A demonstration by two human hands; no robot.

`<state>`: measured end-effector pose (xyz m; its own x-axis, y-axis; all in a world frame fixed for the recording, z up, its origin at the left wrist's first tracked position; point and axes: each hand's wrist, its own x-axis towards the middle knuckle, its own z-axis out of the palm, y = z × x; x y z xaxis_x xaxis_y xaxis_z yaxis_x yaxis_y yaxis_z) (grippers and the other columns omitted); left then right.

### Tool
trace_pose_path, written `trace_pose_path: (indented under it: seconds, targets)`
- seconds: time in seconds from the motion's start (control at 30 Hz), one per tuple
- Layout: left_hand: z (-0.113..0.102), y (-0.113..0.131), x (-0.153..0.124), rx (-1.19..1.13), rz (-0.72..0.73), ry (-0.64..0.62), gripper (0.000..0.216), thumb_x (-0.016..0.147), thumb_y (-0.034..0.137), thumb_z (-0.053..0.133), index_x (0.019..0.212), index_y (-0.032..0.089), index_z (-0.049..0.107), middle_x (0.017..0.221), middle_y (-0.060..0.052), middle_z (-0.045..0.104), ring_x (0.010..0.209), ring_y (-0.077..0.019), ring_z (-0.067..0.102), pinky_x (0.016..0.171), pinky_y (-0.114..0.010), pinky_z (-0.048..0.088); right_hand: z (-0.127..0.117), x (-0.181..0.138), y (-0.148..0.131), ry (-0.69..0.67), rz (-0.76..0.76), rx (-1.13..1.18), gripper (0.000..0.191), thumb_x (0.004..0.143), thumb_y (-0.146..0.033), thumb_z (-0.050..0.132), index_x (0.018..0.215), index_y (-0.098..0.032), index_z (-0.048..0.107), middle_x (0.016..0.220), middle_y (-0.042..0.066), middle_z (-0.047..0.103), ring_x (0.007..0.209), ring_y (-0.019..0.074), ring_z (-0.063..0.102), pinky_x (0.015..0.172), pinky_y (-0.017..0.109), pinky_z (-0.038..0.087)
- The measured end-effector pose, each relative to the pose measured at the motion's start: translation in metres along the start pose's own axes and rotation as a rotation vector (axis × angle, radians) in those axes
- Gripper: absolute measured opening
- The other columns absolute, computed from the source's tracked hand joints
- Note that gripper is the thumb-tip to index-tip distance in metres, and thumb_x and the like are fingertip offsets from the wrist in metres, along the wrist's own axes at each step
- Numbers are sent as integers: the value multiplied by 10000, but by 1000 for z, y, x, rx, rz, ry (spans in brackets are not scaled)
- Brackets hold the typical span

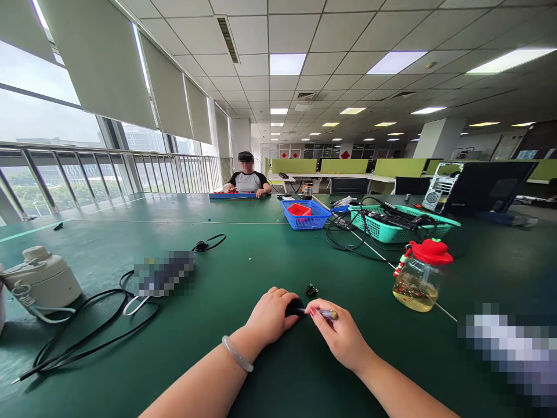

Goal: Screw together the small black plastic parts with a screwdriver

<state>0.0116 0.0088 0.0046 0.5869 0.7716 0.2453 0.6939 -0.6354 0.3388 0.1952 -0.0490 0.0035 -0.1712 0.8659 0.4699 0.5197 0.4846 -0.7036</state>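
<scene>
On the green tabletop, my left hand [270, 315] is wrapped around a small black rounded object [294, 307], and its fingers hide much of it. My right hand [342, 337] pinches a screwdriver [329, 314] with a clear handle and a yellowish end. Its thin shaft points left at the black object; whether the tip touches it I cannot tell. Just beyond my fingers lies a little cluster of small black parts [311, 289]. A pale bangle [237, 354] circles my left wrist.
To the right stands a glass jar [416, 284] with a red lid. Farther back are a blue basket [306, 219], a green basket [391, 232] of cables, and a seated person [247, 177]. At left lie a black cable [93, 325] and a white bottle [46, 278].
</scene>
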Motion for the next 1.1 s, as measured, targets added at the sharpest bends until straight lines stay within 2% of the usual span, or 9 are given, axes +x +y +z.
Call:
trace_pose_path:
  seconds: [0.1,0.33,0.4,0.47,0.53,0.6,0.77,0.93,1.1]
  targets:
    - [0,1,0,-11,17,36,349,803,287,641,1150,256,614,1084,-34,677,1000,-231,565,900,-369,477,0,1,-1,-20,6,2,304,961,-384,394,851,-217,622,802,28,654,734,182,602,695,271,463]
    - [3,-2,1,-68,-4,91,456,813,248,618,1263,247,545,1168,-50,636,1082,-228,536,985,-383,456,-7,0,-1,-47,-1,67,283,939,-422,455,902,-222,651,758,20,629,664,165,569,627,260,451]
    - [4,-3,1,-88,-25,105,463,826,253,603,1282,249,528,1191,-53,625,1114,-232,525,1011,-395,441,-10,-1,4,14,-9,133,299,939,-441,454,912,-216,649,725,15,599,603,150,530,578,255,431]
    - [4,-3,1,-110,-48,130,446,854,273,569,1296,253,513,1214,-56,611,1140,-231,514,1032,-401,427,-13,-2,13,132,16,193,327,945,-464,438,911,-211,642,697,9,561,551,135,484,532,250,403]
    - [3,-2,1,-129,-80,157,424,891,297,510,1313,257,496,1234,-61,591,1153,-226,510,1041,-396,420,-15,0,22,264,79,215,343,943,-486,432,905,-210,632,691,2,534,529,126,455,511,248,384]
    - [3,-1,1,-132,-128,177,423,915,307,456,1335,259,478,1232,-71,571,1142,-220,517,1034,-380,424,-16,4,30,322,176,196,357,928,-513,436,908,-210,624,697,0,530,499,118,437,483,247,368]
    - [3,-2,2,11,-259,161,439,924,265,399,1355,284,477,1147,-86,556,1039,-220,556,959,-366,452,-15,13,39,295,366,144,390,862,-553,473,951,-209,633,752,24,599,479,127,491,452,249,389]
    - [2,-2,-1,252,-336,91,392,923,289,369,1258,312,571,1073,-96,590,1006,-267,556,873,-422,453,-14,13,37,266,402,111,408,847,-560,460,975,-218,643,754,29,626,498,140,516,481,258,420]
    - [1,0,-2,336,-367,60,339,903,331,390,1124,267,639,1040,-106,608,1012,-285,547,851,-428,449,-13,11,39,231,413,104,420,850,-570,452,992,-227,648,779,34,641,509,145,531,500,268,435]
